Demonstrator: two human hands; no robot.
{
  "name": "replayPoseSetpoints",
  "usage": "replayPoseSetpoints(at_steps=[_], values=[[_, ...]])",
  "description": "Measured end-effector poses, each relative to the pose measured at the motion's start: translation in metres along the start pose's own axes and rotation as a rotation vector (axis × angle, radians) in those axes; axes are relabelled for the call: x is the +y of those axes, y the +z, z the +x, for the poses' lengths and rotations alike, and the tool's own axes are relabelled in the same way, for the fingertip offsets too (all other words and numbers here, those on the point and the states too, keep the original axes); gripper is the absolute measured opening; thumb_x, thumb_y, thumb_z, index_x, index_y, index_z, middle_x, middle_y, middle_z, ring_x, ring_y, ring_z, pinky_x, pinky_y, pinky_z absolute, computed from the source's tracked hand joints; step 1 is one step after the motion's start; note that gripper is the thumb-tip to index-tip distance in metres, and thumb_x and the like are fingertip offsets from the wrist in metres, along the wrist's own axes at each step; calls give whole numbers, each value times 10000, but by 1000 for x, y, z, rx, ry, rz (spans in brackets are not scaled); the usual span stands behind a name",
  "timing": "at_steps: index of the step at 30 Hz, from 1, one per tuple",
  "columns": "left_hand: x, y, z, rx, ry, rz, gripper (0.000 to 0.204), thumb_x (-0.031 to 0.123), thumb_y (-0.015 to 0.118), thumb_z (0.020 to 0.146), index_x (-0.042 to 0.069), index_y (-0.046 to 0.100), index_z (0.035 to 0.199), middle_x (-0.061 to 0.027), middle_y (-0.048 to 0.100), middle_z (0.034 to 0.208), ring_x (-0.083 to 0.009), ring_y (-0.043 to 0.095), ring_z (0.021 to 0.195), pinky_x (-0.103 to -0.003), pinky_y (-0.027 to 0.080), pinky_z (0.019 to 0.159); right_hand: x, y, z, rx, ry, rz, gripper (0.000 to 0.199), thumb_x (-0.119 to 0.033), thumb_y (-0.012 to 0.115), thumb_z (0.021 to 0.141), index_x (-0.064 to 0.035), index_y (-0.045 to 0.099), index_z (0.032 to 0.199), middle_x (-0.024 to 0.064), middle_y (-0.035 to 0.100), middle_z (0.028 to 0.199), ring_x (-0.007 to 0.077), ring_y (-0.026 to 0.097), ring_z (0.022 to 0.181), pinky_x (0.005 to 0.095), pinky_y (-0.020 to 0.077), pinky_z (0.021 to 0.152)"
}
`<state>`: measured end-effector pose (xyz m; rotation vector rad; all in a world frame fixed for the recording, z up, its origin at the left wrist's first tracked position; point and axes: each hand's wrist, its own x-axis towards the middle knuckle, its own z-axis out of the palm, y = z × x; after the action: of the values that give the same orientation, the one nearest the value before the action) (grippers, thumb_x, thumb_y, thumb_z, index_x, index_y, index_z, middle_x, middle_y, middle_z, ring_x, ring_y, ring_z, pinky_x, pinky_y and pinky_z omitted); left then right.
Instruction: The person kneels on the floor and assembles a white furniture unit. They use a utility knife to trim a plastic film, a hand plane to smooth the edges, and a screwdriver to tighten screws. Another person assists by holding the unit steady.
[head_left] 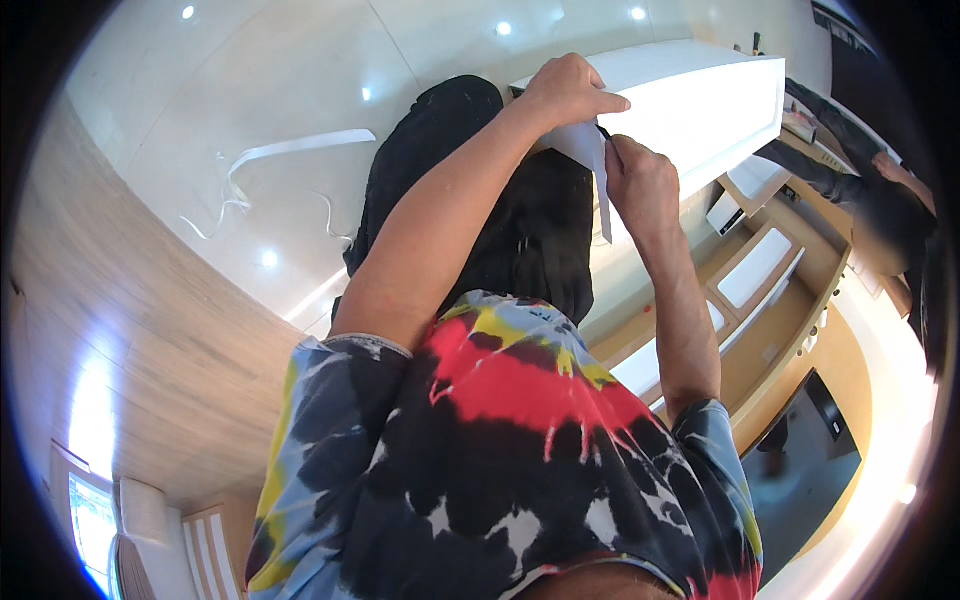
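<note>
A long white panel (pixel 690 115) with a raised rim lies in front of me, pointing to the far right. At its near end, my left hand (pixel 568 92) is closed over the top of a thin white strip (pixel 604 195), thumb stretched out to the right. The strip's lower part hangs down beside my right hand (pixel 645 185). That hand is closed round a slim black tool (pixel 606 133), whose tip points up toward my left thumb. Its grip hides most of the tool, so the exact kind cannot be made out.
White offcut strips (pixel 305 143) lie curled on the glossy tiled floor (pixel 300 60) to the left. Wooden cabinetry with white panels (pixel 757 266) stands to the right, near a wall-mounted dark screen (pixel 808 465). Another person (pixel 890 215) is at the far right.
</note>
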<state>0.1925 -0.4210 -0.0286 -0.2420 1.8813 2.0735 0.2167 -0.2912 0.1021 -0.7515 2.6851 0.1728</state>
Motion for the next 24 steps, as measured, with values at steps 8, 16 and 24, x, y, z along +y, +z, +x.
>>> replayPoseSetpoints(at_steps=[8, 16, 24], values=[[-2, 4, 7, 15, -2, 27, 496, 460, 802, 679, -18, 769, 808, -144, 712, 713, -238, 689, 696, -335, 540, 699, 0, 0, 8, -41, -13, -1, 192, -126, 575, 913, -11, 618, 765, 211, 647, 695, 398, 660, 664, 480, 534, 634], [-6, 4, 11, 13, 15, -4, 500, 462, 794, 657, -10, 770, 820, -158, 718, 721, -258, 709, 721, -345, 556, 729, 3, 1, 2, -44, 13, -14, 183, -125, 626, 905, 2, 648, 776, 230, 629, 689, 415, 642, 658, 475, 505, 631], [-6, 8, 12, 24, -14, -38, 468, 457, 795, 660, 6, 772, 785, -133, 707, 682, -235, 694, 666, -339, 552, 697, 12, -8, 2, 38, -57, 79, 150, -120, 642, 911, 6, 661, 832, 226, 617, 690, 400, 638, 640, 421, 505, 596]])
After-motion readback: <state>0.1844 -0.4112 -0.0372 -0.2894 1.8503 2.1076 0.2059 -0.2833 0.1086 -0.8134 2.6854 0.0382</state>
